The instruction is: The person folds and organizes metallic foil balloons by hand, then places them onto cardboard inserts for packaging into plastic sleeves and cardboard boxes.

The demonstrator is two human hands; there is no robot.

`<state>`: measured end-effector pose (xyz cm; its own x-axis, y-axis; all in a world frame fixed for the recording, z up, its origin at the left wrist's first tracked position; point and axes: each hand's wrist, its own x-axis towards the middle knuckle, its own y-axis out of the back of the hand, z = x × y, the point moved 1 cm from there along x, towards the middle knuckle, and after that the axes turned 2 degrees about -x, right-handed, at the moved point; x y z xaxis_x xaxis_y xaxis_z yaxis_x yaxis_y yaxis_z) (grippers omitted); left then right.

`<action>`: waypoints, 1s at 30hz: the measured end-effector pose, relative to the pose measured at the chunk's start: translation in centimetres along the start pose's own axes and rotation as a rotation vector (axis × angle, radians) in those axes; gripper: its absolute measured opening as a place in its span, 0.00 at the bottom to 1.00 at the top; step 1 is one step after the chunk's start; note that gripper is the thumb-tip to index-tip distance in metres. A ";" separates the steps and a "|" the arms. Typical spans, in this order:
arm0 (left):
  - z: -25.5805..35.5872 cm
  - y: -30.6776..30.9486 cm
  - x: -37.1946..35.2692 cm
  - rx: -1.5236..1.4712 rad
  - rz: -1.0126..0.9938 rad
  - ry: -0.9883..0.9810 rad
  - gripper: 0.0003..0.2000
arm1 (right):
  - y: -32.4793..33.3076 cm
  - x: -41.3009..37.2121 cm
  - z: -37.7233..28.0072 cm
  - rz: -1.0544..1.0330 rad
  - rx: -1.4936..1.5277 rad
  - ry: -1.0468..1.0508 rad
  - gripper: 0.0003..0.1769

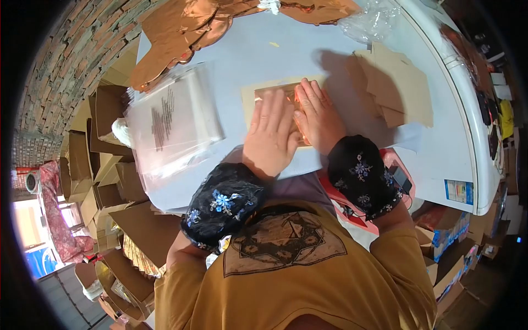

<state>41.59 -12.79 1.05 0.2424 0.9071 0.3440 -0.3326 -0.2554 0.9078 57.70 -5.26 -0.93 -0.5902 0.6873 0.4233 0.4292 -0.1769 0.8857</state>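
Note:
My left hand (270,132) lies flat, fingers stretched out, on a shiny copper-coloured foil piece (289,88). Beside it my right hand (320,116) presses on the same foil, its fingers straight and close together. Beneath the foil is a tan cardboard sheet (248,98), its left and top edges showing past my hands. Most of the foil is hidden under my palms. To the left rests a stack of clear plastic bags (187,118) with dark print, and to the right a pile of cardboard sheets (410,88).
Copper foil shapes (181,33) are heaped along the table's far edge, with crumpled clear plastic (371,21) at their right. Open cardboard boxes (110,118) crowd the left side. A white appliance with a rounded edge (467,121) borders the right. A red-pink seat (352,203) is near my right forearm.

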 end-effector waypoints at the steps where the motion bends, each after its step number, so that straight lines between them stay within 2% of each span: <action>1: 0.1 -0.7 0.2 -0.035 0.019 -0.007 0.30 | 0.0 0.0 0.1 -0.005 -0.004 0.007 0.30; 5: 0.0 -2.0 0.4 -0.022 0.021 0.002 0.31 | -0.2 -0.1 0.4 -0.007 -0.009 0.028 0.29; 8: 0.4 -2.0 0.2 -0.002 -0.017 0.015 0.33 | 2.1 1.1 0.7 -0.180 -0.206 0.179 0.24; 11: 0.4 -2.0 0.3 0.021 -0.023 -0.001 0.33 | 3.6 -0.5 3.8 0.252 0.692 -0.358 0.17; 14: 0.5 -1.9 0.3 0.037 -0.035 0.004 0.35 | 4.1 -3.0 3.9 0.017 0.575 -0.482 0.15; 17: 0.5 -1.9 0.4 0.037 -0.038 0.001 0.36 | 4.1 -3.9 1.9 0.124 0.454 -0.351 0.12; 20: 0.5 -1.8 0.5 0.035 -0.037 0.000 0.37 | 3.7 -3.9 0.6 0.123 0.432 -0.377 0.12; 30: 1.0 -1.2 0.4 0.025 -0.034 -0.055 0.34 | 2.7 -3.1 1.5 0.033 0.724 -0.544 0.12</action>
<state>42.96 -12.43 0.37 0.3026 0.8960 0.3251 -0.3008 -0.2338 0.9246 61.69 -6.84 -0.17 -0.2444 0.9602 0.1354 0.8739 0.1576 0.4599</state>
